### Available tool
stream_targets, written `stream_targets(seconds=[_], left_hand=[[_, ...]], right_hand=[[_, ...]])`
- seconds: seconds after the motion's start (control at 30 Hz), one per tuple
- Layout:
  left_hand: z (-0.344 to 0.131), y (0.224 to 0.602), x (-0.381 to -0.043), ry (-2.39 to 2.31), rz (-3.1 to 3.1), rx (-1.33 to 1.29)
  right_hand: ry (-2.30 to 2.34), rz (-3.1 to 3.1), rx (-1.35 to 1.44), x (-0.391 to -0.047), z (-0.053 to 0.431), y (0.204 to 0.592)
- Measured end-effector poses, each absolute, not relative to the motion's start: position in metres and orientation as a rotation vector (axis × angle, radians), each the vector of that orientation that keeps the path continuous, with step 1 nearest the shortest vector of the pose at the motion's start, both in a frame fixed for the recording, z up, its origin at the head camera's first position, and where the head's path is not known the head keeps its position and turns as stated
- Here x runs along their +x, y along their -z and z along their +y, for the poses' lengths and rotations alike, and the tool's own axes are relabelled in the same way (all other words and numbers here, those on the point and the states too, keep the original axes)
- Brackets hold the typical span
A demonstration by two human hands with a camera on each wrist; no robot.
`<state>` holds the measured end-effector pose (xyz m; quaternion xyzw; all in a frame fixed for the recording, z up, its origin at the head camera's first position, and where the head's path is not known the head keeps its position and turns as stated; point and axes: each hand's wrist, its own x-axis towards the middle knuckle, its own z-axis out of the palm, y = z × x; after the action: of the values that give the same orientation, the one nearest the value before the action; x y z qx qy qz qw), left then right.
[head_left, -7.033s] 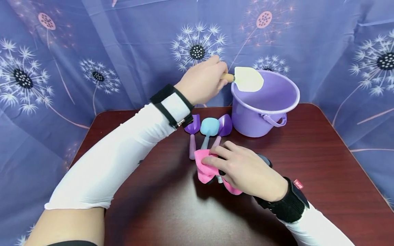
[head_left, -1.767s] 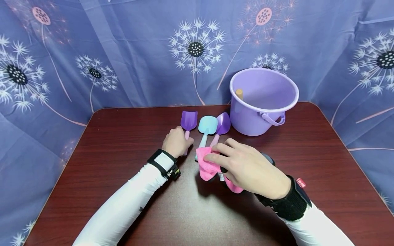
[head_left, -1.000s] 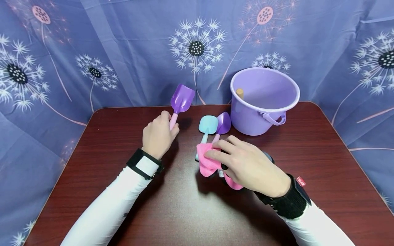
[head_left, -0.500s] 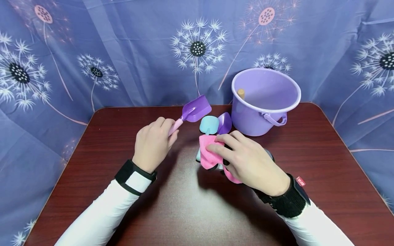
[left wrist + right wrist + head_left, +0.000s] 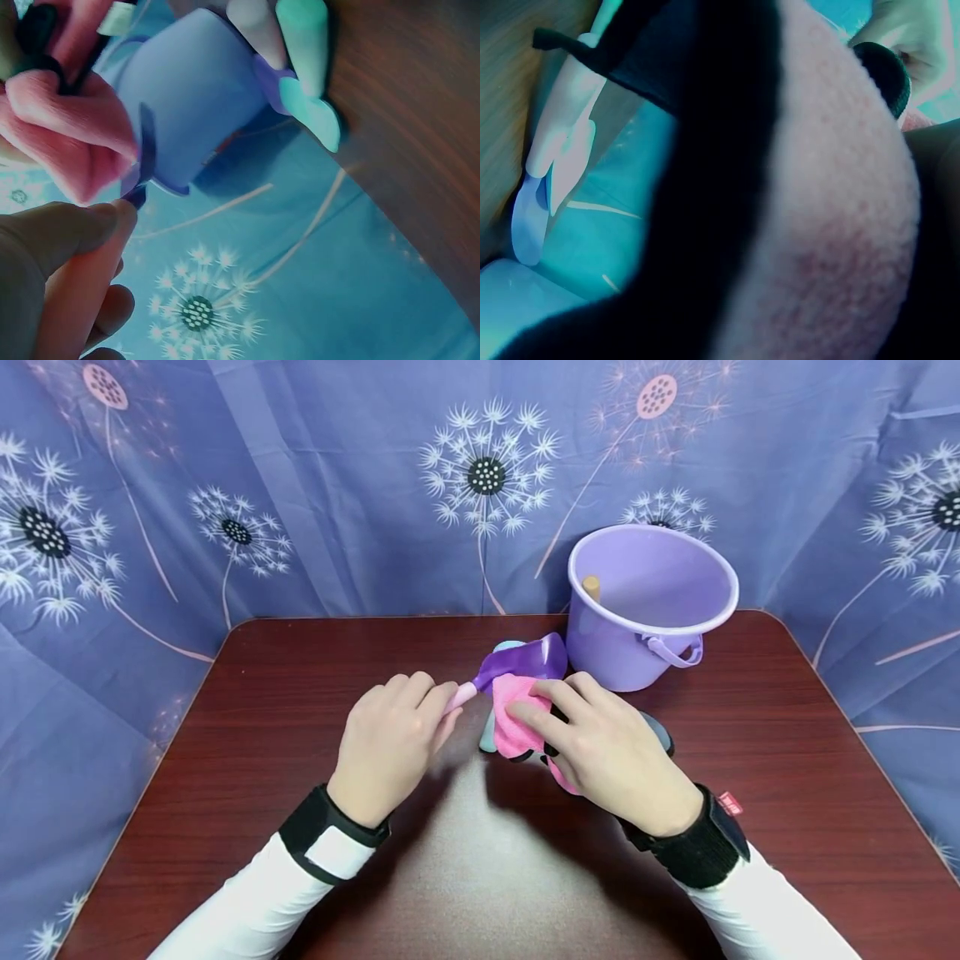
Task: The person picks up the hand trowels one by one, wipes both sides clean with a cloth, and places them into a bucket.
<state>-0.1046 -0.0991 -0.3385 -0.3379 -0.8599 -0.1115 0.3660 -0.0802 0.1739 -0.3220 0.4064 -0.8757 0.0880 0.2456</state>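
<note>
My left hand (image 5: 393, 739) grips a toy shovel by its pink handle (image 5: 461, 697). Its purple blade (image 5: 510, 663) points right, tilted, close behind the pink cloth. Fingers and thumb of my right hand (image 5: 622, 752) pinch that cloth (image 5: 517, 722), which is fuzzy, with black edging and a white tag. In the left wrist view the shovel's neck comes right up to the cloth (image 5: 67, 127). A teal shovel (image 5: 488, 737) lies behind the cloth, mostly covered in the head view. Next to it lies another purple shovel, its lilac handle (image 5: 259, 30) showing in the left wrist view.
A lilac bucket (image 5: 611, 652) with a side handle stands at the back right of the dark red table (image 5: 315, 693). A wooden handle (image 5: 592, 587) sticks up inside it. Behind the table hangs a blue dandelion-print curtain (image 5: 337, 485).
My left hand lowered a white-bladed trowel into the bucket, then picked up the left purple shovel and swung its blade right to the cloth. The right hand kept its grip, raising the cloth slightly.
</note>
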Motion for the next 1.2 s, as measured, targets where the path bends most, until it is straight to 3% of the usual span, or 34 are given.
stream_targets(seconds=[0.4, 1.2], left_hand=[[-0.085, 0.333, -0.083, 0.188, -2.209, -0.918], [-0.088, 0.331, -0.079, 0.245, -2.215, -0.945]], right_hand=[[-0.193, -2.404, 1.083, -0.082, 0.173, 0.324], [-0.271, -2.359, 0.834, -0.091, 0.183, 0.327]])
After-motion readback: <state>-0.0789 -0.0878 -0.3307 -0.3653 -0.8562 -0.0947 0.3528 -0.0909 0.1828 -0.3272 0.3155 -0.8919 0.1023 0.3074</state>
